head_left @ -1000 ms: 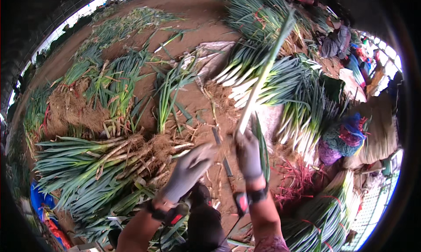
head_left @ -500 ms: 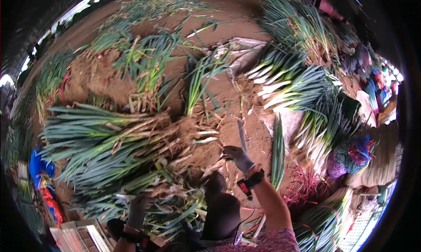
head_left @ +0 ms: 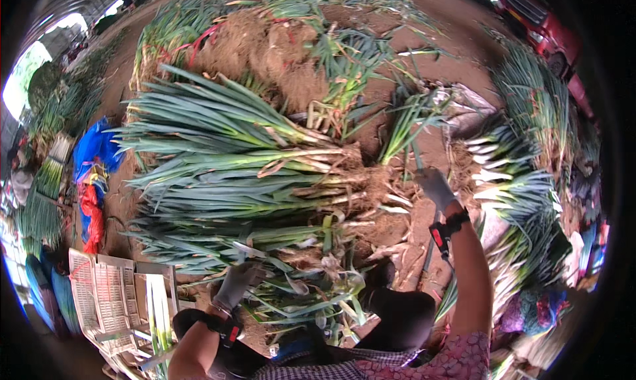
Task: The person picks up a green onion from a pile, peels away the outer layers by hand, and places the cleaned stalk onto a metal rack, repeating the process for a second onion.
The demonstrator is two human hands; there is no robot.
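Note:
A large heap of leeks (head_left: 218,175), their leaves to the left and dirty roots to the right, lies in front of me. My left hand (head_left: 242,282), in a grey glove, is closed low over the heap's near edge. A pale, flat blade-like thing (head_left: 249,250) sticks out past its fingers. Beyond the heap's root ends, my gloved right hand (head_left: 435,187) reaches out over the soil. Its fingers are blurred, and what they hold, if anything, cannot be made out. A dark narrow strip (head_left: 428,254) lies below that wrist.
Cleaned white-stemmed leeks (head_left: 497,175) lie in a row at the right. A pale slatted crate (head_left: 99,284) stands at lower left, beside a blue and red bundle (head_left: 93,181). Root-clumped bundles (head_left: 265,55) lie farther off, and a red vehicle (head_left: 540,26) stands far right.
The view has swung left, showing more of the heap and the crate. My right hand has moved farther forward over the soil. My left hand still has the pale blade-like thing.

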